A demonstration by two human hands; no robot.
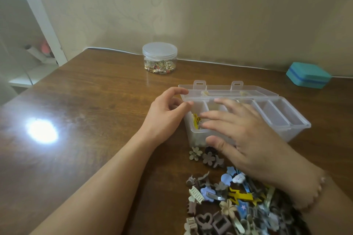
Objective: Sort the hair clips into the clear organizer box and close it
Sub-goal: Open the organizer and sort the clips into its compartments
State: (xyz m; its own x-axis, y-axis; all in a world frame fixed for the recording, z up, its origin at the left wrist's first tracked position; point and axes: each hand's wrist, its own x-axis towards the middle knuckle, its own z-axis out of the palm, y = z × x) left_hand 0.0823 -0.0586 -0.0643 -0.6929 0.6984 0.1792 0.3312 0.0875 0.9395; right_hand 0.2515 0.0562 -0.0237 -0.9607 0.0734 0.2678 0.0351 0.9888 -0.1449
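Clips still make up most of the scene: the heap of hair clips lies at the table's near edge, close under the right wrist, while the clear organizer box stands just beyond it, its long axis running from the person's left out to the far right, lid thrown back flat behind it. The leftmost compartment already holds a yellow clip and some pale things I cannot make out lower down; the compartments toward the right end look bare. Three brown and beige flower clips sit apart from the heap, touching or nearly touching the box's near wall. The right hand is spread flat over the left half of the box, fingers straight and splayed, pointing left across the compartments, thumb down by the near wall; nothing shows in its grasp. The left hand sits at the box's left end, thumb and forefinger curled toward the corner of the rim, seemingly touching it to steady it, though whether it truly pinches the plastic I cannot tell. Judging by that, the right hand is the nearer one to the heap, which lies back toward the person from its fingertips.
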